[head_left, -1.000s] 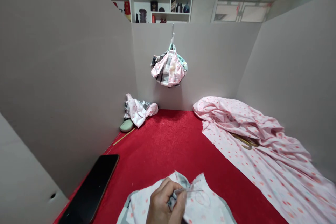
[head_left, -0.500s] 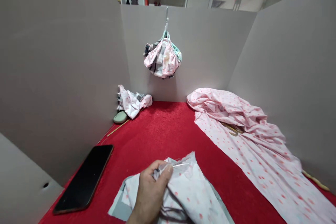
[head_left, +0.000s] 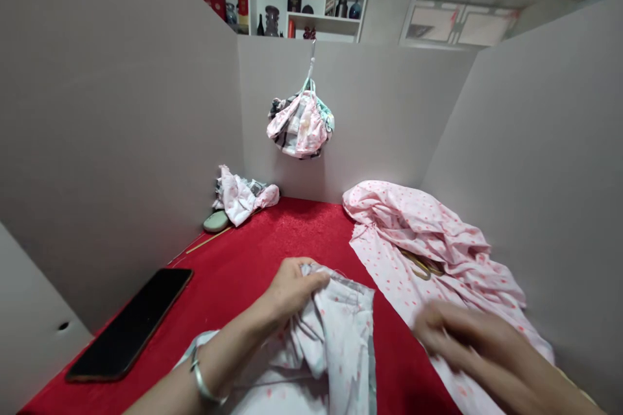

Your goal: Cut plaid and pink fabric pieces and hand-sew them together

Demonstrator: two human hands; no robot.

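Note:
My left hand is closed on the upper edge of a small white cloth with pink dots, which lies bunched on the red table. A bracelet sits on that wrist. My right hand hovers over the edge of the large pink dotted fabric at the right. It is smeared by motion, with its fingers roughly extended.
A black phone lies at the left edge. A bundle of cloth, a green oval object and a thin stick sit in the far left corner. Cloth pieces hang on the back panel. Scissors lie in the fabric folds.
My left hand has pushed farther up the table with the small cloth, and the arm now shows. My right hand has come into view at the right. The camera tilted.

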